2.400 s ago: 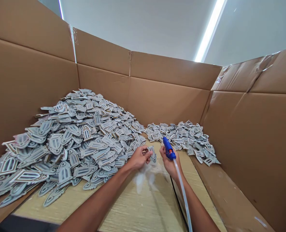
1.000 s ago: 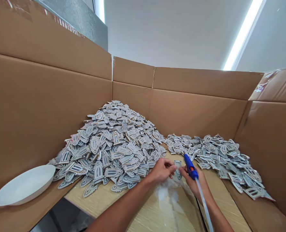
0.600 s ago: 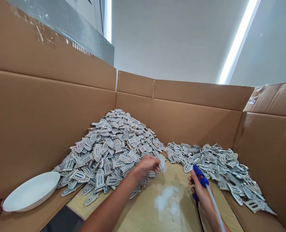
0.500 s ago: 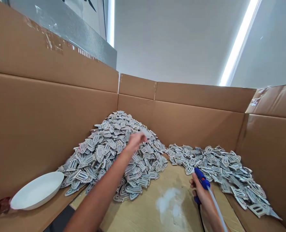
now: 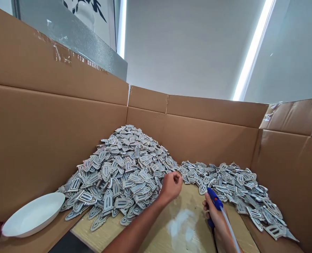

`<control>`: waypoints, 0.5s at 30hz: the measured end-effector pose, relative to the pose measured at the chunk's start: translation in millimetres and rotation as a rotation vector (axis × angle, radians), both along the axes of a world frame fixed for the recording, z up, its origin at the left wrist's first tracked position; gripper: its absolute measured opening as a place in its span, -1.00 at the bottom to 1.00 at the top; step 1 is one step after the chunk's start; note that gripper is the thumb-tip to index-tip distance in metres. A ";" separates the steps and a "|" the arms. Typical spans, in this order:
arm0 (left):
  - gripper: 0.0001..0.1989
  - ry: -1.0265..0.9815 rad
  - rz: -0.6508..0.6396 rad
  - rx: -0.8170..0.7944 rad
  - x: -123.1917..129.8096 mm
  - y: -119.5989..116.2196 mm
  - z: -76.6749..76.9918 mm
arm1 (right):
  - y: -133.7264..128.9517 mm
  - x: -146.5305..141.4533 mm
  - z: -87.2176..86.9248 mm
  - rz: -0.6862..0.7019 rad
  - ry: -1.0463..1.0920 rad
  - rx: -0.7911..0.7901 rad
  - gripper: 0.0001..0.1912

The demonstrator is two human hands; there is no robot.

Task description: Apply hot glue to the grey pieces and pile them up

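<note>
1. The left hand (image 5: 172, 184) is over the near right edge of the large pile of grey window-shaped pieces (image 5: 135, 168). Half a second ago it reached over the middle of that pile; now it is lower and farther right.
2. Its fingers are curled in, and no piece shows in them, whereas a piece was in its grip 0.6 seconds ago. Whether the fingertips meet cannot be told.
3. The right hand (image 5: 216, 212) is wrapped around the blue glue gun (image 5: 214, 198), as in every earlier frame. A clear glue stick (image 5: 229, 225) runs out of the gun's back, and a dark cord (image 5: 214, 240) hangs below.
4. One second ago both hands met at a single piece; now they are well apart.
5. The gun's tip points towards the smaller pile (image 5: 232, 184) at the right; whether it touches a piece there cannot be told.
6. The white smudge (image 5: 181, 225) stays on the wooden board (image 5: 194, 201) between the arms.
7. The white bowl (image 5: 32, 212) at far left, outside the view 2.4 seconds ago, now shows beside the cardboard wall (image 5: 53, 140).
</note>
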State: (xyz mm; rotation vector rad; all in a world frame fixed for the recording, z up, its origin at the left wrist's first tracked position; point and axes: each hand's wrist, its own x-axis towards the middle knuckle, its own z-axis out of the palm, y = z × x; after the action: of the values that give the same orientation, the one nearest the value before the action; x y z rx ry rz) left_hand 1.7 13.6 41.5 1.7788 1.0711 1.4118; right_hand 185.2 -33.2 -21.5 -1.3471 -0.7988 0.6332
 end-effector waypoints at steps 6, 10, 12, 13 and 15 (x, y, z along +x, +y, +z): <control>-0.84 0.442 -0.088 0.063 7.4 -17.9 -29.9 | -0.9 9.0 2.8 0.005 -0.099 -0.045 -0.40; -0.68 0.700 -0.313 0.010 -5.5 -22.5 -36.0 | -3.2 18.5 10.1 -0.115 -0.263 -0.115 -0.37; -0.49 0.811 -0.384 -0.016 -10.7 -22.4 -39.1 | -3.4 24.7 10.2 -0.146 -0.364 -0.133 -0.39; -0.46 0.845 -0.403 -0.024 -12.3 -22.0 -40.6 | -3.3 27.4 9.2 -0.156 -0.409 -0.138 -0.40; -0.52 0.860 -0.418 -0.037 -13.4 -20.8 -43.4 | -2.3 31.1 5.9 -0.167 -0.473 -0.138 -0.41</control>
State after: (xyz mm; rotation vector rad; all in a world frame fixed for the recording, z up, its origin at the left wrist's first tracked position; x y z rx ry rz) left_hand -11.7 -7.3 -1.9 2.4664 0.9984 0.3471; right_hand 216.3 -35.5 -15.6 -1.7019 -1.0187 0.2395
